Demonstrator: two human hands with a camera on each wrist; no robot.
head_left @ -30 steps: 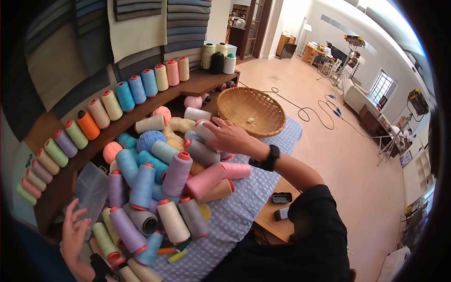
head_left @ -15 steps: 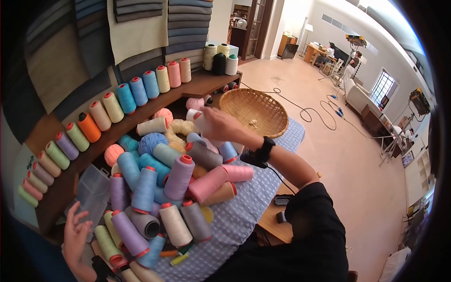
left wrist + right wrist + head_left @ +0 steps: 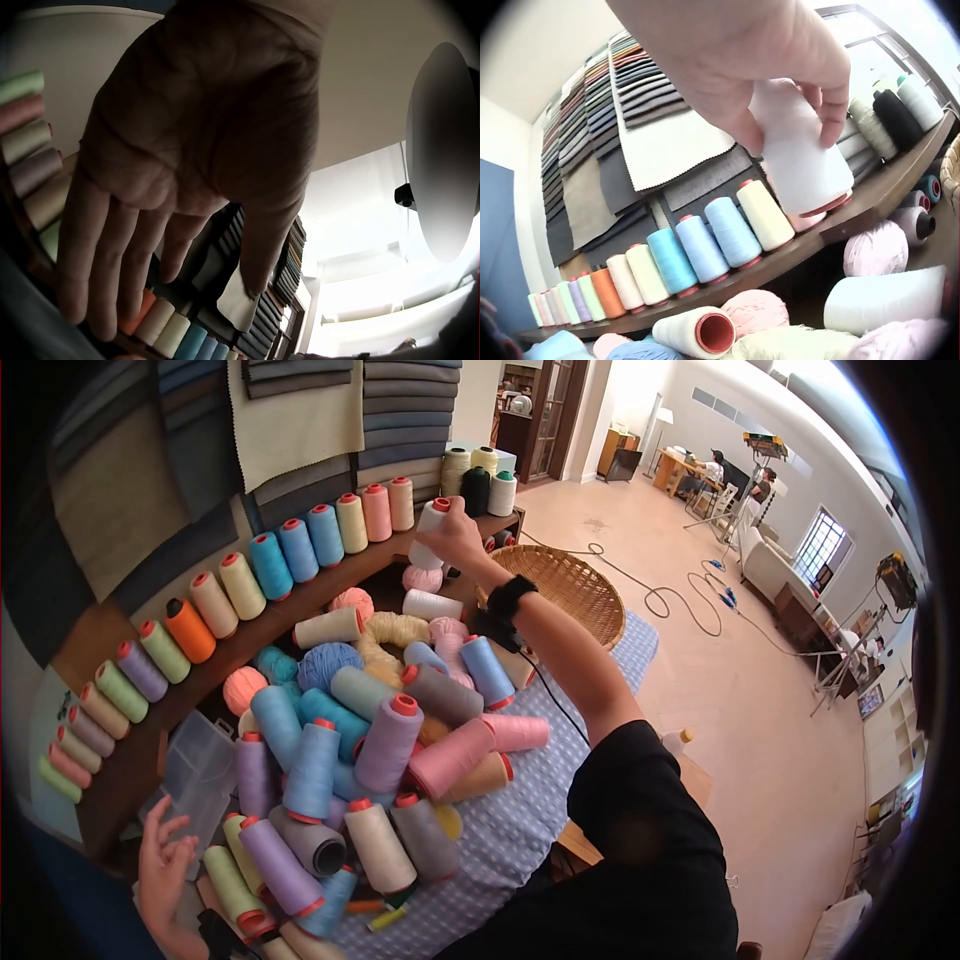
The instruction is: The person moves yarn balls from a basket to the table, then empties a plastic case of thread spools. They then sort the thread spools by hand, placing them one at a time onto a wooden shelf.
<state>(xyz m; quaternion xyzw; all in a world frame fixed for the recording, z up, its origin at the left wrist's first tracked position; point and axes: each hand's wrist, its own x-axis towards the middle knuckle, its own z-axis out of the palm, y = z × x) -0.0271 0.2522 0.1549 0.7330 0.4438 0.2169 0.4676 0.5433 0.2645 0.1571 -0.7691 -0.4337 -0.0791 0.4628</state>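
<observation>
My right hand (image 3: pixel 462 542) pinches a white thread cone (image 3: pixel 802 161) by its upper part, fingers and thumb around it. The cone is nearly upright at the front of the wooden shelf (image 3: pixel 350 565), beside the peach cone (image 3: pixel 400 503) that ends the row. In the right wrist view its red base overlaps the shelf edge. Low at the left of the head view, my left hand (image 3: pixel 165 870) holds nothing, its fingers loosely extended near a clear plastic box (image 3: pixel 195 760). The left wrist view shows its bare palm (image 3: pixel 202 112).
A heap of thread cones and yarn balls (image 3: pixel 330 665) covers much of the blue patterned cloth (image 3: pixel 520 790). Behind my right forearm stands a wicker basket (image 3: pixel 575 585). Black, white and cream cones (image 3: pixel 476 490) occupy the shelf's right end. Fabric swatches (image 3: pixel 295 430) hang behind the shelf.
My right hand has taken the white cone from the back of the heap and carried it up and forward to the shelf. The left hand has stayed about where it was.
</observation>
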